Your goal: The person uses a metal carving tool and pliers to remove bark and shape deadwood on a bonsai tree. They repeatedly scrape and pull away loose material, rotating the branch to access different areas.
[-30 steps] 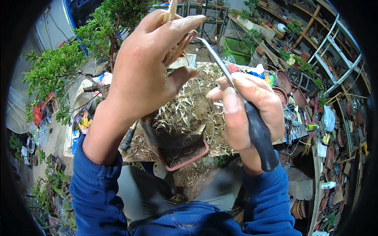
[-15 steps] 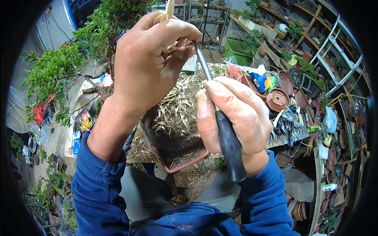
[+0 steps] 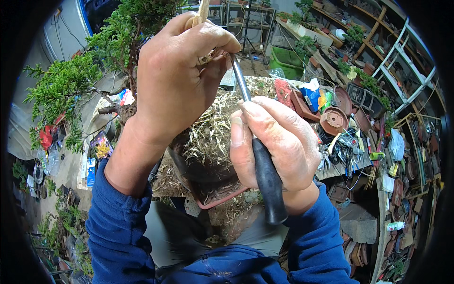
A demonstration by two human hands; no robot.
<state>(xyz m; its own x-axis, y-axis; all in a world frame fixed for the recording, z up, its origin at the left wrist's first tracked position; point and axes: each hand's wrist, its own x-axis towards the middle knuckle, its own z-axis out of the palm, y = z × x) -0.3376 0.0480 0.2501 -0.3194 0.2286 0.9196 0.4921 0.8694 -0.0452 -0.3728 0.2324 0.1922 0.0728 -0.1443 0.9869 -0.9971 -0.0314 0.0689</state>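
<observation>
Blue sleeves (image 3: 118,222) run up over grey trousers (image 3: 165,239) to two bare hands held apart. The right hand (image 3: 279,142) is clamped around a tool (image 3: 268,177), its black handle slanting down out of the fist and its metal shank pointing up and away. Further out and to the left, the left hand (image 3: 177,78) is closed on a pale piece of wood (image 3: 203,10), which sticks up above the fist; its frayed brown part shows between the curled fingers. So the wood lies inside the left hand, beyond and left of the right one. The shank reaches the left fingertips; whether its tip touches the wood I cannot tell.

Below both hands is a pot (image 3: 224,199) with a reddish rim, and shavings (image 3: 213,130) lie just beyond it. A tree (image 3: 64,80) stands left; brown pots (image 3: 334,120) sit right. Farther back are a green tub (image 3: 286,61) and a ladder (image 3: 409,61).
</observation>
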